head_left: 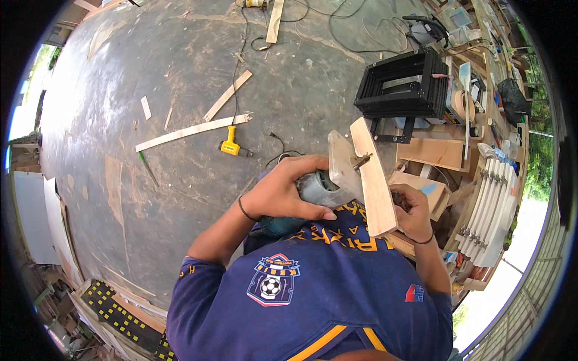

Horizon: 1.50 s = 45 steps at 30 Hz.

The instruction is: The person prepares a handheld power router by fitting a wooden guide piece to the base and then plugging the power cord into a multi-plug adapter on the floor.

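My left hand [288,188] is wrapped round the grey body of a trim router [322,190], held in front of my chest. The router's clear, squarish base plate [343,161] faces right, and its metal bit [361,161] sticks out against a pale wooden strip [374,186]. This short strip stands on edge, slightly tilted, close beside the plate. On its far right side my right hand [414,213] has its fingers curled in at the lower part of the strip, seemingly gripping it; the fingertips are partly hidden.
On the floor ahead lie a yellow heat gun [232,145] with its cord, a long thin wood strip [189,132], a shorter one [227,96] and a green-handled tool [146,166]. Stacked black frames [402,84] stand ahead right, beside a cluttered bench [442,153]. Cables cross the far floor.
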Tool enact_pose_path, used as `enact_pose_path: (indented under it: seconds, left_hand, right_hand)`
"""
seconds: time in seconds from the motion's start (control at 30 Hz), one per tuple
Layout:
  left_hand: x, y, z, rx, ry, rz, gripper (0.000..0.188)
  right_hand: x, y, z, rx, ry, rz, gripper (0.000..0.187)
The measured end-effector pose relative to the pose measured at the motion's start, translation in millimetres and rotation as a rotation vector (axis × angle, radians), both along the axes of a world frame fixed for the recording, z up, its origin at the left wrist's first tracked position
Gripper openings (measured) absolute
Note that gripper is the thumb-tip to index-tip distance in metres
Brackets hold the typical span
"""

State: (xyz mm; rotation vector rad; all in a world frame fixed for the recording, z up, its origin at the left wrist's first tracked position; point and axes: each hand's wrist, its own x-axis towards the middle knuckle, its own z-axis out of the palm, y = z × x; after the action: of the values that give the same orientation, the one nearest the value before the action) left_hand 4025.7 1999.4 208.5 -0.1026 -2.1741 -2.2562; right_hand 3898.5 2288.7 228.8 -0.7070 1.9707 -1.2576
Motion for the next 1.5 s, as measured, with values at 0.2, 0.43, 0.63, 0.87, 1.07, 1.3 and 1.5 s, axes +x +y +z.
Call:
enact_pose_path:
  seconds: [0.2,0.43,0.63,0.87,1.07,1.3,1.5]
  left_hand:
    - [0.7,-1.9,-2.3,0.037,-0.045,-0.019,0.066]
    - [1.4,-3.1,-8.0,0.114,-0.058,-0.03,0.067]
    - [0.2,-2.2,-6.2,0.188,-0.091,-0.032,0.067]
    - [-3.3,-0.4,-8.2,0.174,-0.14,-0.028,0.067]
    - [-5.6,-1.9,-6.3,0.179,-0.21,-0.036,0.066]
    - [-6.3,-0.3,-8.6,0.213,-0.207,-0.033,0.065]
    - [-7.3,-2.2,-6.7,0.189,-0.198,-0.042,0.065]
  right_hand:
    - [3.2,-3.4,5.7,-0.012,0.033,0.004,0.043]
    - [8.0,-11.3,25.3,0.077,0.018,-0.025,0.044]
    - [9.4,-14.1,30.8,0.066,0.012,-0.043,0.045]
    - [5.2,-15.8,29.5,0.032,-0.073,-0.075,0.041]
    - [2.3,-8.4,17.9,0.03,-0.067,-0.074,0.033]
    - [-0.1,-10.0,20.7,0.048,-0.037,-0.065,0.035]
    - [-0.2,-9.3,19.2,0.037,-0.041,-0.069,0.037]
